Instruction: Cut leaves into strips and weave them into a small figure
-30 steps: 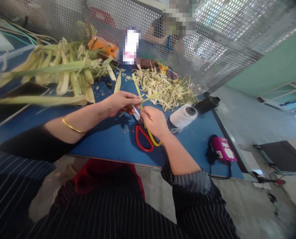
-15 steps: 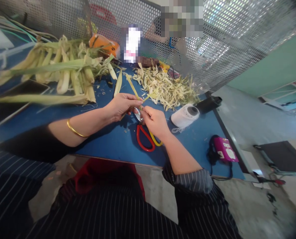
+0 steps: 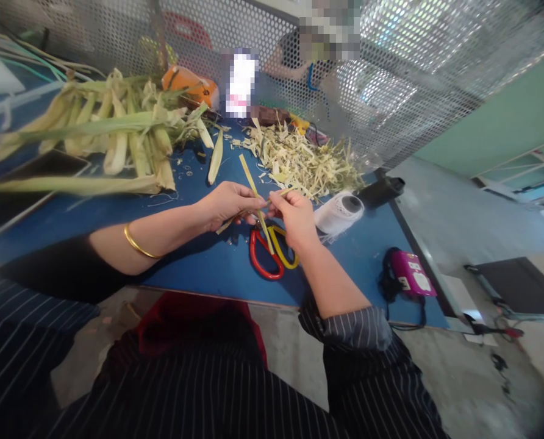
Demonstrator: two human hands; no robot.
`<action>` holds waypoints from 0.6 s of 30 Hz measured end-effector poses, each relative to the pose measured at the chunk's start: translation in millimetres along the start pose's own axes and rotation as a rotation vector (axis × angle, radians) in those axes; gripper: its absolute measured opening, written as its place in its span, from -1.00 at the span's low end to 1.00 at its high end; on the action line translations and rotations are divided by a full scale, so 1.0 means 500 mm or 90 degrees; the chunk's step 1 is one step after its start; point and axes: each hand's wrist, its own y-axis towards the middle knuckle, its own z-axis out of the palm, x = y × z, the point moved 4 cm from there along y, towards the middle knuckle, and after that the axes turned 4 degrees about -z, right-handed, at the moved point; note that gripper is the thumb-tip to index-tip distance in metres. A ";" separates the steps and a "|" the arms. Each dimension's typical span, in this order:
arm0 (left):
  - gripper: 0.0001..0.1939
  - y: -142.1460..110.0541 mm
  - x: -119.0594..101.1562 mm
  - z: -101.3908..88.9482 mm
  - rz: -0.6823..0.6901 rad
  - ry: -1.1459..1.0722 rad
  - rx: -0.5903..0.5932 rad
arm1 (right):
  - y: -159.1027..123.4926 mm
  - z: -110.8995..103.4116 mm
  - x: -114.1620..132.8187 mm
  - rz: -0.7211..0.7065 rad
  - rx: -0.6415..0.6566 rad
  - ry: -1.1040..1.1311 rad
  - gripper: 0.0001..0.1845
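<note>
The 2 hands are close together over the blue tabletop (image 3: pixel 175 268), with the tips of their fingers almost touching. The left hand (image 3: pixel 230 204) pinches a long strip (image 3: pixel 249 174) of pale husk near its middle. The right hand (image 3: pixel 297 216) pinches a short strip (image 3: pixel 286 191) that pokes out toward the right. I cannot tell if the 2 strips are joined, because the fingers hide where they meet.

Just before, the right hand had hold of the lower part of the long strip, and the short strip stuck out freely. Now it has let go of that part and grabbed the short strip. The low end of the long strip hangs loose over the scissors (image 3: pixel 254 253), and more of their yellow handle shows. I cannot tell if that end touches them.

I think this means the left hand is keeping the crossing spot still, so the right hand can work on the short strip. The strips look like they are in the middle of being worked on.

A spool of white thread (image 3: pixel 338 213) is just beside the right hand. Past the hands is a heap of shreds (image 3: pixel 304 161), and a big pile of husks (image 3: pixel 116 125) lies off to the left.
</note>
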 end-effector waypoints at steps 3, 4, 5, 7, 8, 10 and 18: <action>-0.86 -0.003 -0.008 0.002 0.009 0.014 -0.018 | 0.005 -0.013 0.001 0.015 -0.083 0.053 -0.83; -0.86 -0.004 -0.012 0.002 0.009 0.015 -0.021 | 0.009 -0.019 0.003 0.008 -0.102 0.066 -0.84; -0.86 -0.005 -0.015 0.001 0.009 0.014 -0.024 | 0.014 -0.026 0.006 -0.005 -0.119 0.073 -0.84; -0.85 -0.007 -0.020 -0.003 0.009 0.017 -0.032 | 0.025 -0.048 0.018 -0.059 -0.174 0.071 -0.84; -0.84 -0.008 -0.022 -0.005 0.013 0.020 -0.039 | 0.028 -0.061 0.027 -0.103 -0.213 0.061 -0.83; -0.82 -0.010 -0.022 -0.010 0.022 0.040 -0.051 | 0.024 -0.085 0.053 -0.218 -0.296 0.017 -0.81; -0.78 -0.024 -0.012 0.019 0.050 0.269 0.033 | -0.027 -0.015 0.093 -0.397 -0.020 -0.478 -0.78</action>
